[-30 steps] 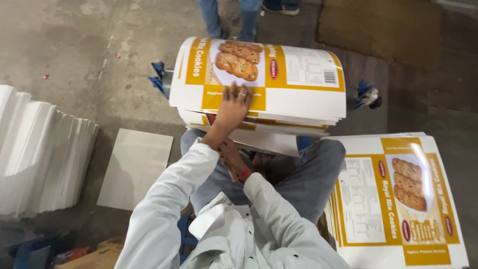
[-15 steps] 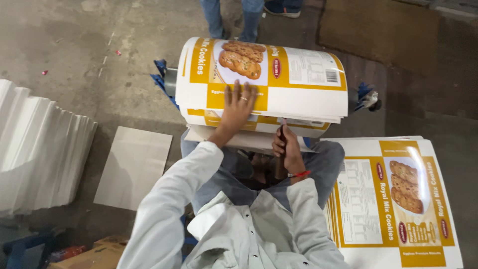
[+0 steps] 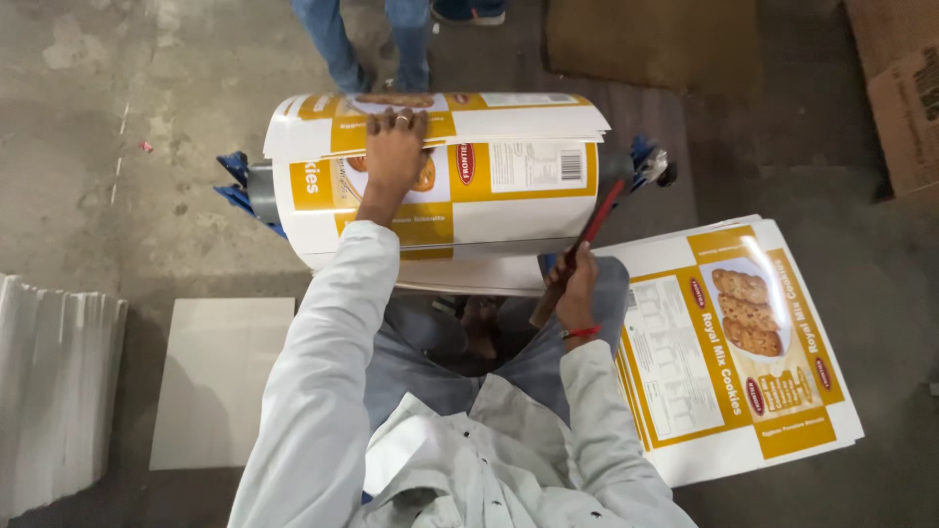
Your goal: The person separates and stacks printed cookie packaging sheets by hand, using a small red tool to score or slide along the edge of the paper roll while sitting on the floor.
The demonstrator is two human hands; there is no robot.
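Here your left hand (image 3: 394,147) lies flat with spread fingers on top of the bundle of printed carton sheets (image 3: 440,181), which is bent over a round support directly in front of your knees. Your right hand (image 3: 572,284) is just below the right lower edge of that bundle and is closed around a thin red-handled tool (image 3: 599,217) that points up along the bundle's right end. To the right of the bundle, a flat stack of printed sheets (image 3: 734,352) rests on the floor. To its lower left lies a plain grey board (image 3: 220,381), and further left white sheets (image 3: 54,391).
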